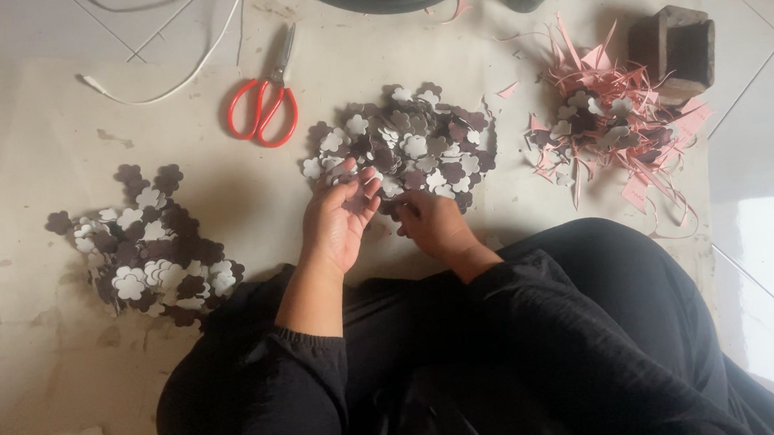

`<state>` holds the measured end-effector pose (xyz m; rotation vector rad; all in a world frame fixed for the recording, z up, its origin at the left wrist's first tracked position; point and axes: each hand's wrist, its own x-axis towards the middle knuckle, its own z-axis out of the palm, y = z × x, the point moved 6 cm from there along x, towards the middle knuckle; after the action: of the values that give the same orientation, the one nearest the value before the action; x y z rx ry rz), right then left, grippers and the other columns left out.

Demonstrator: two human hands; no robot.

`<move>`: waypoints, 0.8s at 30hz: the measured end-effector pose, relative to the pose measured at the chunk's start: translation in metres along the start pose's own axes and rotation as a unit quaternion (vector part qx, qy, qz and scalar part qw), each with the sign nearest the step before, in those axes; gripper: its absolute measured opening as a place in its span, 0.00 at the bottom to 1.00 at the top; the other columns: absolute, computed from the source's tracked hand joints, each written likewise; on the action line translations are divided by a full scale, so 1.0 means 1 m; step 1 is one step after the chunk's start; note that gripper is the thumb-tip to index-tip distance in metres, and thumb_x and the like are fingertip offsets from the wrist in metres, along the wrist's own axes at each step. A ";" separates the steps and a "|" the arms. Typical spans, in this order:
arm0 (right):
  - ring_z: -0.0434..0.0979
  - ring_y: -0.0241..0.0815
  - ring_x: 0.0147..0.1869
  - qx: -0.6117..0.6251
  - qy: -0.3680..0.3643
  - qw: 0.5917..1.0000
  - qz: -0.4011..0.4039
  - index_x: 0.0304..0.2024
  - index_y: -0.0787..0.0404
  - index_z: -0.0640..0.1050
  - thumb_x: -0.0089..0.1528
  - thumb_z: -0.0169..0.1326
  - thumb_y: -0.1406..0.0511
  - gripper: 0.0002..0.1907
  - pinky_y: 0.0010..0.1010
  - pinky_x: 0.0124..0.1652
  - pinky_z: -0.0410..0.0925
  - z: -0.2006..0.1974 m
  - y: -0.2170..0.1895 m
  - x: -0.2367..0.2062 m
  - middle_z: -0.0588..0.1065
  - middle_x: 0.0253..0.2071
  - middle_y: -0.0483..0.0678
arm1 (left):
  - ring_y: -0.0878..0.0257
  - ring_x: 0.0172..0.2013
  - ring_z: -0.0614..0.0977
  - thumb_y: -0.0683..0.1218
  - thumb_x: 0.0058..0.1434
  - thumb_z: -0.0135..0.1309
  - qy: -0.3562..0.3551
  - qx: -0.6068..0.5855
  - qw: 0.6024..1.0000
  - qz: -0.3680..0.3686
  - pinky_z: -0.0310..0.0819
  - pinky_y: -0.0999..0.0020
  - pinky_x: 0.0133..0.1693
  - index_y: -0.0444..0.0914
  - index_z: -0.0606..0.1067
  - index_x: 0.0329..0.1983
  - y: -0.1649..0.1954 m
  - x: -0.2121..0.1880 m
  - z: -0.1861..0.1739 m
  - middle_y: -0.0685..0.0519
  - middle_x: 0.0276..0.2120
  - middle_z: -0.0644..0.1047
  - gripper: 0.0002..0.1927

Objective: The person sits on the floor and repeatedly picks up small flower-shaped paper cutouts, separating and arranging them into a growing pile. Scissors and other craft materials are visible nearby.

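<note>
- Left hand (339,223), fingers loosely curled, pinches a dark flower cutout (355,201) at the middle pile's (404,146) six o'clock edge.
- Right hand (434,223), fingers bent narrow, touches that pile; its grip cannot be told.
- Red scissors (263,105) lie at the pile's ten o'clock.

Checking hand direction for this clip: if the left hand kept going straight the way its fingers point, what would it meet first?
The left hand points up and slightly right, already at the near edge of the middle pile of flower-shaped cutouts. It would meet those cutouts first, though depth is unclear.
</note>
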<state>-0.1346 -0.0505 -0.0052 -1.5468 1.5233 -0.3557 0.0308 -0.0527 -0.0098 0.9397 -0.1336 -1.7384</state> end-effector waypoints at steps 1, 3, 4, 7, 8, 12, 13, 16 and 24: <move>0.84 0.43 0.41 0.143 -0.005 0.988 0.051 0.51 0.62 0.78 0.67 0.50 0.64 0.13 0.29 0.40 0.75 -0.006 0.006 0.000 0.82 0.42 0.50 | 0.60 0.45 0.80 0.40 0.61 0.50 0.006 0.010 1.000 -0.002 0.74 0.65 0.45 0.38 0.69 0.62 0.000 0.001 0.000 0.49 0.47 0.79 0.23; 0.84 0.40 0.43 0.308 -0.023 0.950 0.036 0.51 0.63 0.75 0.65 0.52 0.67 0.12 0.29 0.44 0.76 -0.018 0.006 -0.002 0.81 0.43 0.49 | 0.62 0.42 0.80 0.40 0.60 0.52 0.019 0.041 0.999 -0.001 0.72 0.67 0.42 0.39 0.71 0.60 -0.002 -0.002 -0.002 0.50 0.45 0.79 0.22; 0.84 0.39 0.45 0.387 -0.029 0.921 0.025 0.50 0.63 0.74 0.64 0.53 0.68 0.13 0.29 0.46 0.77 -0.022 0.004 -0.003 0.80 0.44 0.49 | 0.63 0.41 0.79 0.41 0.60 0.54 0.023 0.064 0.998 0.004 0.71 0.68 0.41 0.39 0.72 0.58 -0.003 -0.002 0.000 0.51 0.44 0.80 0.21; 0.84 0.43 0.43 0.420 -0.034 0.904 0.067 0.49 0.67 0.74 0.63 0.54 0.70 0.13 0.32 0.46 0.77 -0.025 0.009 -0.009 0.80 0.42 0.51 | 0.68 0.39 0.77 0.45 0.59 0.61 0.019 0.157 0.987 0.008 0.68 0.71 0.39 0.40 0.74 0.56 -0.006 -0.006 0.009 0.56 0.42 0.79 0.21; 0.84 0.42 0.43 0.397 -0.037 0.915 0.053 0.50 0.68 0.74 0.64 0.54 0.69 0.12 0.31 0.45 0.77 -0.025 0.007 -0.010 0.80 0.42 0.51 | 0.69 0.38 0.76 0.47 0.59 0.64 0.017 0.192 0.981 0.008 0.67 0.72 0.38 0.40 0.75 0.55 -0.007 -0.010 0.011 0.58 0.41 0.78 0.21; 0.83 0.41 0.43 0.319 -0.039 0.947 0.001 0.50 0.71 0.76 0.67 0.54 0.68 0.12 0.30 0.44 0.76 -0.018 -0.001 -0.011 0.80 0.41 0.51 | 0.71 0.34 0.76 0.49 0.54 0.67 -0.036 0.308 0.951 -0.007 0.68 0.73 0.33 0.41 0.77 0.48 -0.011 -0.020 0.021 0.59 0.37 0.81 0.20; 0.83 0.41 0.43 0.301 -0.038 0.953 -0.012 0.50 0.71 0.76 0.68 0.54 0.68 0.12 0.29 0.44 0.76 -0.017 -0.003 -0.009 0.80 0.41 0.50 | 0.70 0.33 0.77 0.50 0.55 0.67 -0.025 0.329 0.944 -0.004 0.70 0.73 0.32 0.40 0.79 0.46 -0.009 -0.020 0.021 0.58 0.36 0.81 0.17; 0.83 0.41 0.37 0.329 -0.024 0.944 0.002 0.51 0.66 0.75 0.67 0.51 0.66 0.13 0.29 0.39 0.75 -0.012 -0.002 -0.006 0.80 0.37 0.49 | 0.71 0.33 0.78 0.51 0.58 0.64 -0.005 0.335 0.942 -0.003 0.73 0.73 0.32 0.40 0.80 0.41 -0.006 -0.020 0.018 0.58 0.33 0.80 0.13; 0.78 0.36 0.31 0.417 0.004 0.907 0.057 0.46 0.67 0.76 0.71 0.47 0.58 0.17 0.27 0.34 0.73 -0.007 0.007 -0.003 0.77 0.31 0.47 | 0.71 0.29 0.77 0.50 0.60 0.61 -0.017 0.383 0.923 0.016 0.71 0.74 0.30 0.41 0.82 0.43 -0.001 -0.021 0.028 0.59 0.30 0.80 0.12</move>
<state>-0.1448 -0.0500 -0.0051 -0.7715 1.2074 -0.8179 0.0137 -0.0443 0.0203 1.4484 -0.8972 -1.6820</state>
